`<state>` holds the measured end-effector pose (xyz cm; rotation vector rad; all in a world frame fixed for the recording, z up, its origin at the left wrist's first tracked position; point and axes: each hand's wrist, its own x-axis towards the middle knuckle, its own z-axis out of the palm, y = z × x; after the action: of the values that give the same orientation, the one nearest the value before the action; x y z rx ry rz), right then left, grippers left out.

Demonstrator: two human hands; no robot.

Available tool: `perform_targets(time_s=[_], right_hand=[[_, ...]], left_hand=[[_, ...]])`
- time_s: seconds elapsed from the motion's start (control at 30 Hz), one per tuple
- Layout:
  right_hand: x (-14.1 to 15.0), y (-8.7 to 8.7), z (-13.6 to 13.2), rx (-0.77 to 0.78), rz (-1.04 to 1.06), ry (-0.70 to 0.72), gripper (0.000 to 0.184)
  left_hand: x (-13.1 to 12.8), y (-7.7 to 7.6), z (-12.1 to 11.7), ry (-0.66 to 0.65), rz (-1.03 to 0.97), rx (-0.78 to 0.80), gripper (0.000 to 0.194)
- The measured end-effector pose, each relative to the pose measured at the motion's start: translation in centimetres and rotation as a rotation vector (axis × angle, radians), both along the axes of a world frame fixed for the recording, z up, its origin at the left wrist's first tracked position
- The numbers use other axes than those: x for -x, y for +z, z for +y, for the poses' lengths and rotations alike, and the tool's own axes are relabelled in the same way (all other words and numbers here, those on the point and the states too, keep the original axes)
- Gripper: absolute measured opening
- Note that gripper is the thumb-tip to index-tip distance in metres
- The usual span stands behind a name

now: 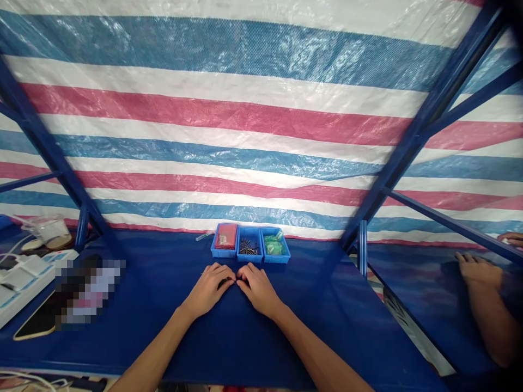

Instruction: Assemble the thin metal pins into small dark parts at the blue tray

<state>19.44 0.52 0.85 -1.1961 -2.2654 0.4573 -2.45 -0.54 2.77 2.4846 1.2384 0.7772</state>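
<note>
My left hand (211, 287) and my right hand (260, 289) rest on the blue tabletop with fingers bent and tips meeting. Something small and dark seems to lie between the thumbs and fingertips, too small to name. Just beyond them stand three small blue bins side by side. The left bin (223, 253) holds a red flat packet (226, 237). In the middle bin (250, 258) lie several dark metal screws or pins (249, 247). Green and clear plastic bags (273, 244) fill the right bin (277, 259).
A clear-green strip (204, 236) lies beside the left bin. At the left are a white power strip (35, 283), a phone (38, 321) and a plastic cup (54, 231). Blue metal posts (402, 155) frame both sides before a striped tarp (229, 125). Another person's hand (480, 270) is at far right.
</note>
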Motion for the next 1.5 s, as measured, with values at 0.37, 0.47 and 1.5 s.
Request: perform_targets(time_s=[0.37, 0.47, 1.5], right_hand=[[0.0, 0.4, 0.0, 0.006, -0.020, 0.017, 0.008], [0.0, 0.2, 0.1, -0.002, -0.025, 0.011, 0.013], [-1.3, 0.6, 1.6, 0.033, 0.568, -0.235, 0.015]], left_hand=[[0.1, -0.1, 0.0, -0.012, 0.006, 0.004, 0.018], [0.1, -0.4, 0.1, 0.020, 0.004, -0.011, 0.017], [0.3, -1.8, 0.4, 0.200, 0.062, -0.064, 0.020]])
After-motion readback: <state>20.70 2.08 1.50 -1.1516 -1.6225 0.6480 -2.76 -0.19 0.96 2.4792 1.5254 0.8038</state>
